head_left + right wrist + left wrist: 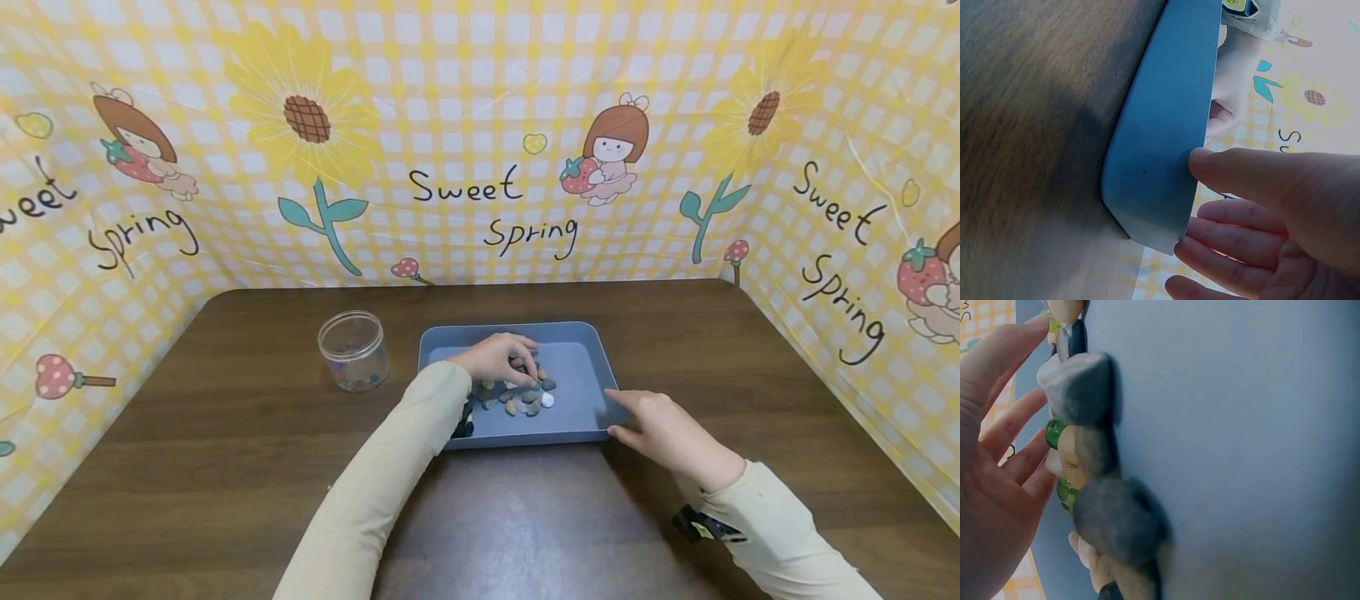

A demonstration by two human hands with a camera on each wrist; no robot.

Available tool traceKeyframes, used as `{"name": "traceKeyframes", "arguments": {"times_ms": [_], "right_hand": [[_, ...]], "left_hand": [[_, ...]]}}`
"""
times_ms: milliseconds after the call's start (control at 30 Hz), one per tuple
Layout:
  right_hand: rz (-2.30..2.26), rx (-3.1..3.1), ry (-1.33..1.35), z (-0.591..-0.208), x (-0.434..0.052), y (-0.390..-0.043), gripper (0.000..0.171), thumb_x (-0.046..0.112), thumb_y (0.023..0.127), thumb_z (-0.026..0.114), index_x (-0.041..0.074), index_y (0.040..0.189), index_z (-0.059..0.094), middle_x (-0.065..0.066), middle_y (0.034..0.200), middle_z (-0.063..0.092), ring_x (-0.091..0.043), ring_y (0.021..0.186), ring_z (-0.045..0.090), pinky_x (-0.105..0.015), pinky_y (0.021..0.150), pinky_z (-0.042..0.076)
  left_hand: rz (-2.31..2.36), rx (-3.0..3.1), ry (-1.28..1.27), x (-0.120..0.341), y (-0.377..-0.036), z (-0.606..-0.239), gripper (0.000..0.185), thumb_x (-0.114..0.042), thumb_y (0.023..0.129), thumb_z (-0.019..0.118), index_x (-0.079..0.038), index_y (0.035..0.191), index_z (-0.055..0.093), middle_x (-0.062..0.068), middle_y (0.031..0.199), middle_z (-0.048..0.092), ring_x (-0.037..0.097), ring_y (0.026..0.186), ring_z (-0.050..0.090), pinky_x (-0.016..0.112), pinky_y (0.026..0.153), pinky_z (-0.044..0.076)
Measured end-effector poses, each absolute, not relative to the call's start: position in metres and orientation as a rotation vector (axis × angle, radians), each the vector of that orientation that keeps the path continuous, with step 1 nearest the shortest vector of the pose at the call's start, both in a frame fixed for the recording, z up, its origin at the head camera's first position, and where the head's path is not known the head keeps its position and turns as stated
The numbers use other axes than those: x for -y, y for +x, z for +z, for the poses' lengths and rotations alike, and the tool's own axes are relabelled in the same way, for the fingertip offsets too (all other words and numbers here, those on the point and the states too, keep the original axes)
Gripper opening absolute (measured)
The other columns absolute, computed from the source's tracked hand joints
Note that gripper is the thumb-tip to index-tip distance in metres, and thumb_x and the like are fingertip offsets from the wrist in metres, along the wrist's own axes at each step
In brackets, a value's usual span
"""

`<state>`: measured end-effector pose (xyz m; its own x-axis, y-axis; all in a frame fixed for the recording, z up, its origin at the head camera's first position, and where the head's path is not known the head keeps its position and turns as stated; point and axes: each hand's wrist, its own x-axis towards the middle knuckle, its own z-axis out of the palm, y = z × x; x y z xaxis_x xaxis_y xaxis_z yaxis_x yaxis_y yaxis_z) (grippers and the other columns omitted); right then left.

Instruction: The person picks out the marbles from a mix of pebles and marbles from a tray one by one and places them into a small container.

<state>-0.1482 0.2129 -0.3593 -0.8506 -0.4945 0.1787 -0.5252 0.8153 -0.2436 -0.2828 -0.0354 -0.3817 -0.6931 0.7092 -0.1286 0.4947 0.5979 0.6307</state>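
Note:
My left hand (498, 358) reaches over a blue-grey tray (581, 375), with its thumb and index fingertips brought together low among a pile of pebbles (528, 398). In the left wrist view a yellow-green glass marble (1054, 324) shows at the thumb tip, and the other fingers of the left hand (1004, 469) are loosely bent. Green marbles (1055, 433) lie between grey and tan stones (1116, 519). My right hand (663, 429) touches the tray's near right corner with fairly straight fingers, the thumb (1210, 164) against the wall's top edge.
A clear round jar (352, 354) with a few coloured marbles at its bottom stands left of the tray. Both are on a dark wooden table (225, 433). A yellow checked cloth (465, 100) with printed flowers and lettering walls the table at the back and sides.

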Motion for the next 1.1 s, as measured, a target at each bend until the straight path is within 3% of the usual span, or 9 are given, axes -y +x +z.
{"name": "traceKeyframes", "arguments": {"times_ms": [467,767,1100], "right_hand": [[0.444,2.921,0.795,-0.359,-0.213,-0.148,0.044,0.01,0.08,0.071,-0.011,0.117,0.058,-0.025,0.111,0.066,-0.034,0.102,0.065,-0.042,0.083,0.053],[0.44,2.916,0.803,-0.361,-0.215,-0.149,0.044,0.009,0.08,0.071,-0.012,0.117,0.058,-0.025,0.111,0.065,-0.034,0.101,0.065,-0.042,0.083,0.054],[0.451,2.906,0.814,-0.36,-0.214,-0.15,0.044,0.01,0.08,0.071,-0.011,0.116,0.059,-0.024,0.111,0.066,-0.033,0.1,0.066,-0.042,0.082,0.054]], "left_hand": [[0.702,-2.439,1.021,0.031,-0.283,-0.383,0.026,-0.023,0.085,0.069,-0.018,0.111,0.07,0.005,0.15,0.037,0.023,0.146,0.018,0.043,0.117,0.021],[0.719,-2.478,0.995,0.026,-0.282,-0.384,0.02,-0.022,0.081,0.073,-0.015,0.099,0.073,0.006,0.146,0.042,0.023,0.141,0.03,0.042,0.114,0.029],[0.709,-2.491,0.986,0.025,-0.283,-0.386,0.01,-0.021,0.081,0.072,-0.017,0.089,0.075,0.005,0.146,0.042,0.026,0.142,0.028,0.047,0.114,0.026]]}}
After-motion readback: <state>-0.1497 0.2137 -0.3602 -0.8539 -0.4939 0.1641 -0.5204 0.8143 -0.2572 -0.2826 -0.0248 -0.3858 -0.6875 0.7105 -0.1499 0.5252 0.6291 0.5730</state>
